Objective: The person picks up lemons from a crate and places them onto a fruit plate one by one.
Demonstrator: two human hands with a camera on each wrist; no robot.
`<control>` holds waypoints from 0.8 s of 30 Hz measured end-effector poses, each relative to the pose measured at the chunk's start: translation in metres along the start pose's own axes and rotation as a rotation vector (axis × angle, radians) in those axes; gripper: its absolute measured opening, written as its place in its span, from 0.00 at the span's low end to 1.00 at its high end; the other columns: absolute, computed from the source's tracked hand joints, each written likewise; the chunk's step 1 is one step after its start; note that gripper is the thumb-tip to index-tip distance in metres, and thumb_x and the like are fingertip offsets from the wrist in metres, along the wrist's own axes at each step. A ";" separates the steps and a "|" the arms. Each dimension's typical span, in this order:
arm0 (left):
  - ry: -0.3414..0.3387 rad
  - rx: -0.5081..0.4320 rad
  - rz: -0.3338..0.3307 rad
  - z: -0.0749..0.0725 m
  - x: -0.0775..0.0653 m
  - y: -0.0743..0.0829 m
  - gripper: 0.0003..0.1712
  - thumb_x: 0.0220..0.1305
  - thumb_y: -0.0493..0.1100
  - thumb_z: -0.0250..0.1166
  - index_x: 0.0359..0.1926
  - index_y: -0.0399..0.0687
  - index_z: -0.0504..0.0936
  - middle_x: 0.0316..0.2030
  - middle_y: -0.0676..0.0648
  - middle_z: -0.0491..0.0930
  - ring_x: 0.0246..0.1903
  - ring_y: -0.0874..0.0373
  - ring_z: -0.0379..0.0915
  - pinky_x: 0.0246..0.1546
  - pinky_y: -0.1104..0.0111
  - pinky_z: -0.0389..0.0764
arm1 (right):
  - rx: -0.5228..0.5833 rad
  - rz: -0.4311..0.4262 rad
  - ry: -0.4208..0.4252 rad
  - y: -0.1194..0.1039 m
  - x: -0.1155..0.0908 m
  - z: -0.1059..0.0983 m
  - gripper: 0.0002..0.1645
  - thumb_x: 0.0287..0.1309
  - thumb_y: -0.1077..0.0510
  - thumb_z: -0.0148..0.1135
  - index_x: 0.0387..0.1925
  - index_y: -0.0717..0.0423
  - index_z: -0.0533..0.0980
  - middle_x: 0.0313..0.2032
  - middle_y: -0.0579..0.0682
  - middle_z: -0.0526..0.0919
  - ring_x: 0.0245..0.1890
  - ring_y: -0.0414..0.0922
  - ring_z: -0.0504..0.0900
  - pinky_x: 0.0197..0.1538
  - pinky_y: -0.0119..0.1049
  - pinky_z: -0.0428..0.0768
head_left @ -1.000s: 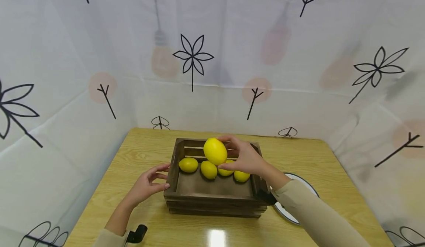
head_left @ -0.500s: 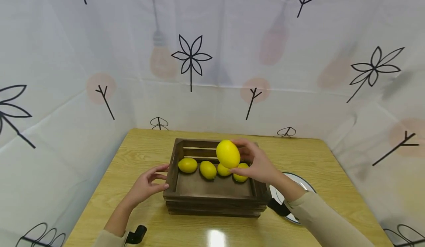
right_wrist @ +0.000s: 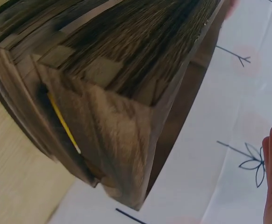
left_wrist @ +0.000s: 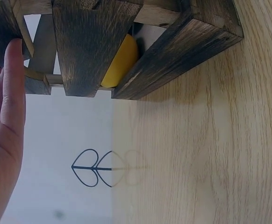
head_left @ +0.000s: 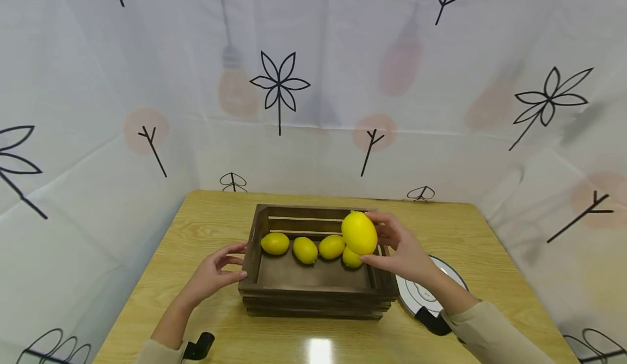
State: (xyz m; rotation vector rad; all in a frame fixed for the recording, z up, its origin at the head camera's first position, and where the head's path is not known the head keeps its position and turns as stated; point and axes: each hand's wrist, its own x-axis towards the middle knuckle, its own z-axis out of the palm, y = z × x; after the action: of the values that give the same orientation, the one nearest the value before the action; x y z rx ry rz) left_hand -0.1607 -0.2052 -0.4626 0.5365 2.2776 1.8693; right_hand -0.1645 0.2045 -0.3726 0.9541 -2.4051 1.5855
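The right forearm (head_left: 453, 292) partly hides one plate (head_left: 410, 293) beside one crate (head_left: 313, 293) holding four lemons (head_left: 305, 251), above which the right hand (head_left: 404, 251) pinches a fifth lemon (head_left: 360, 233), while the left hand (head_left: 211, 277), fingers apart, touches the crate.

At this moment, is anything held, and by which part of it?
The right hand holds a lemon, pinching it at its upper and lower right; the left hand only touches the crate's left side.

texts: 0 readable | labels, brands, numbers, signs: 0 readable | plate (head_left: 415, 294): markings illegible
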 end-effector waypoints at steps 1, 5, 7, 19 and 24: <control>0.000 0.002 -0.003 0.000 0.000 0.000 0.35 0.57 0.37 0.67 0.65 0.40 0.65 0.58 0.35 0.65 0.47 0.57 0.72 0.39 0.64 0.79 | -0.009 0.000 0.008 0.000 -0.002 -0.002 0.43 0.43 0.69 0.72 0.62 0.57 0.63 0.59 0.57 0.66 0.49 0.39 0.76 0.47 0.34 0.77; 0.004 0.008 -0.007 0.000 0.000 0.000 0.35 0.57 0.37 0.67 0.65 0.41 0.65 0.58 0.35 0.65 0.48 0.57 0.71 0.39 0.64 0.78 | -0.013 -0.029 0.033 0.000 -0.008 -0.008 0.44 0.42 0.72 0.71 0.62 0.61 0.62 0.60 0.57 0.66 0.48 0.38 0.75 0.46 0.31 0.76; 0.003 0.011 -0.009 0.000 0.000 0.000 0.35 0.57 0.37 0.67 0.65 0.41 0.65 0.58 0.35 0.65 0.48 0.57 0.71 0.39 0.64 0.78 | -0.007 -0.046 0.050 0.001 -0.012 -0.011 0.44 0.40 0.74 0.71 0.61 0.62 0.62 0.59 0.54 0.67 0.47 0.39 0.75 0.46 0.30 0.76; 0.006 0.006 0.004 -0.002 0.000 0.001 0.35 0.57 0.36 0.67 0.64 0.39 0.65 0.57 0.34 0.65 0.47 0.57 0.71 0.39 0.64 0.79 | -0.037 0.004 0.153 0.011 -0.030 -0.030 0.45 0.37 0.79 0.69 0.60 0.65 0.62 0.56 0.43 0.69 0.45 0.37 0.76 0.44 0.28 0.76; 0.005 0.013 -0.009 0.000 0.000 0.001 0.35 0.57 0.37 0.67 0.65 0.40 0.65 0.57 0.35 0.65 0.48 0.55 0.71 0.39 0.64 0.79 | -0.031 0.002 0.188 0.012 -0.036 -0.038 0.45 0.37 0.81 0.67 0.60 0.68 0.61 0.56 0.42 0.68 0.45 0.35 0.76 0.43 0.26 0.76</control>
State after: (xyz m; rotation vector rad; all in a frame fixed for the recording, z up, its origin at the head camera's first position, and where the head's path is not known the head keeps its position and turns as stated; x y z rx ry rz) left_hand -0.1608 -0.2050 -0.4610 0.5233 2.2936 1.8546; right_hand -0.1512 0.2558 -0.3799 0.7605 -2.2966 1.5573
